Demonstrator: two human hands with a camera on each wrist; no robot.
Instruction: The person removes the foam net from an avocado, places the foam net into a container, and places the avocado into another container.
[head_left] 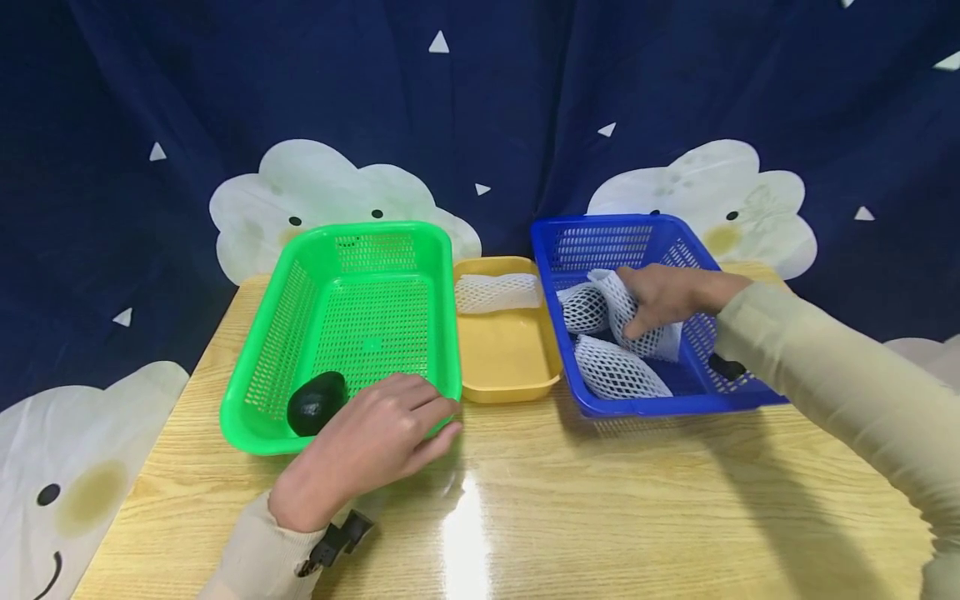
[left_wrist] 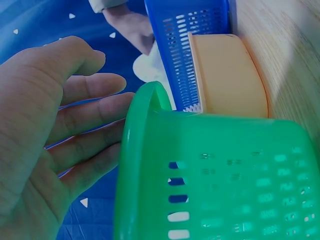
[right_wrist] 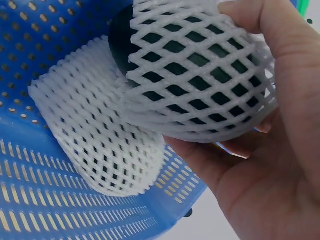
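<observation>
My right hand (head_left: pixel 663 292) reaches into the blue basket (head_left: pixel 645 407) and grips a dark avocado (right_wrist: pixel 200 70) in a white foam net. Thumb and fingers lie round the net on opposite sides; the avocado's bare dark end sticks out of it. Other white foam-netted pieces lie beside it, one netted avocado (head_left: pixel 585 308) at the left and one net-covered piece (head_left: pixel 618 371) in front. My left hand (head_left: pixel 378 429) is at the near right corner of the green basket (left_wrist: pixel 132 150), fingers loosely bent and touching its rim. A bare avocado (head_left: pixel 313 407) lies in that basket's near end.
Between the baskets stands a yellow tray (head_left: pixel 502 354) with a flattened white foam net (head_left: pixel 498 293) at its far end. All stand on a wooden table (head_left: pixel 562 500). A dark blue curtain (head_left: pixel 510 100) with clouds and triangles hangs behind.
</observation>
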